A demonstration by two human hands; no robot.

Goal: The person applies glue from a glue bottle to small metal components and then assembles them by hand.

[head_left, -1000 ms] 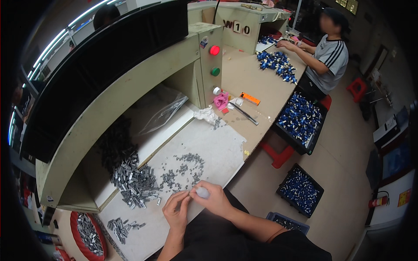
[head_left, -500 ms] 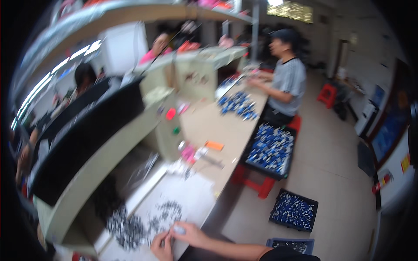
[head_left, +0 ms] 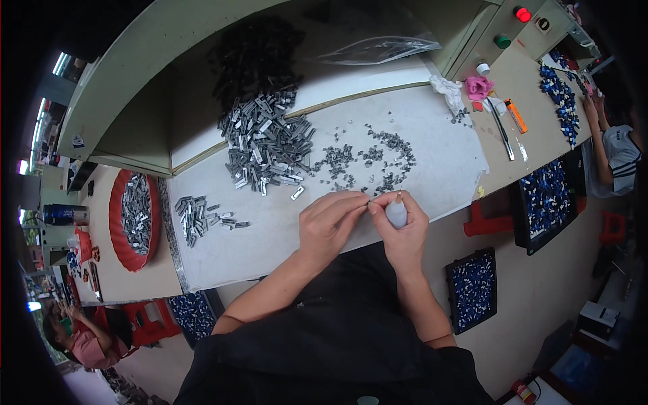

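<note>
In front of my body, over the near edge of the white sheet [head_left: 263,246], my two hands meet at the fingertips. My left hand [head_left: 327,229] is closed in a pinch; whatever lies between its fingers is too small to make out. A small pale squeeze bottle [head_left: 396,215] with a thin needle tip pointing up is gripped in my right hand [head_left: 407,239], whose thumb and forefinger touch the left fingertips. Beyond the hands, small dark grey pieces [head_left: 391,145] lie scattered. To their left rises a heap of grey oblong metal parts [head_left: 263,138], with a smaller group [head_left: 196,216] nearer.
A red oval basket [head_left: 118,239] of grey parts stands left. Tweezers [head_left: 501,131], an orange box [head_left: 516,116] and a pink cloth [head_left: 478,88] lie right. Black trays of blue and white pieces [head_left: 472,290] are beside the bench. Co-workers sit at both sides.
The view has swung from the room on the right down to the bench, bringing my hands from the lower edge to the middle. They remain together, the bottle still in my right hand.
</note>
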